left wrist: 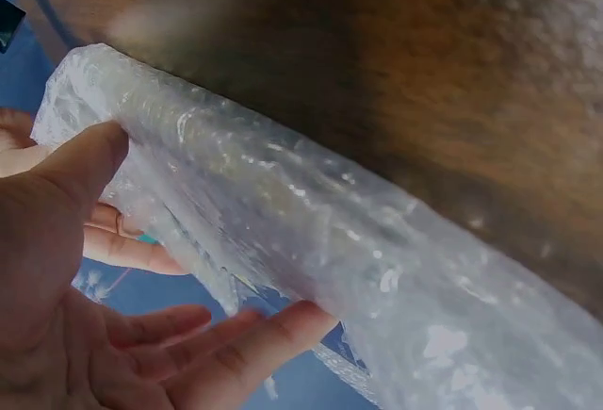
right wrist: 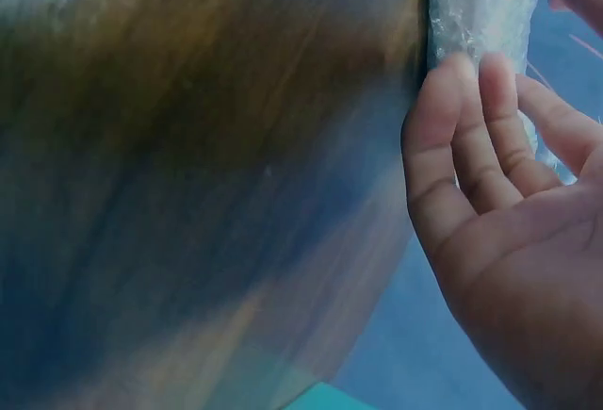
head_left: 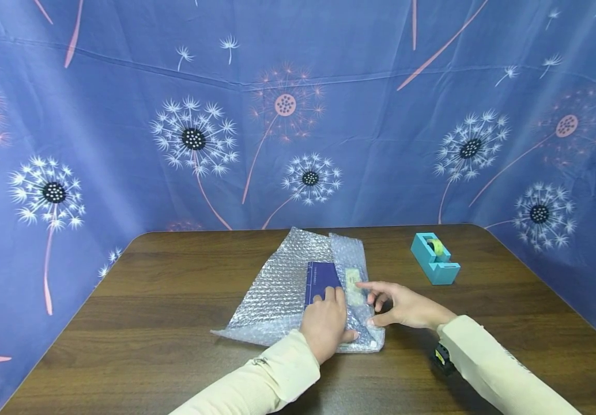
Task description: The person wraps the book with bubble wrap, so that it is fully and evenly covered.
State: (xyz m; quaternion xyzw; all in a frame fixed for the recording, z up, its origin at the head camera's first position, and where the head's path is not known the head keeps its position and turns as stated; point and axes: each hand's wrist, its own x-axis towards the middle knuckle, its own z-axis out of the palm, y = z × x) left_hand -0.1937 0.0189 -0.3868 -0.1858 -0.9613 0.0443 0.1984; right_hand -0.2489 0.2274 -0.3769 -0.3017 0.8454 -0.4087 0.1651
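Note:
A dark blue book (head_left: 323,276), pale stitching along its left side, lies on a sheet of bubble wrap (head_left: 282,282). The wrap's right side is folded over the book's right part, and a pale yellow strip (head_left: 353,278) shows through that fold. My left hand (head_left: 325,323) rests on the book and the fold's edge; in the left wrist view its thumb and extended fingers (left wrist: 273,344) touch the wrap. At the package's right edge, my right hand (head_left: 399,304) touches the fold with its index finger stretched out and its other fingers loosely bent.
A turquoise tape dispenser (head_left: 435,265) with a yellowish-green roll stands at the back right of the brown wooden table (head_left: 163,288). Behind the table hangs a blue cloth (head_left: 360,115) with a dandelion print. A small black device (head_left: 442,357) sits at the right wrist.

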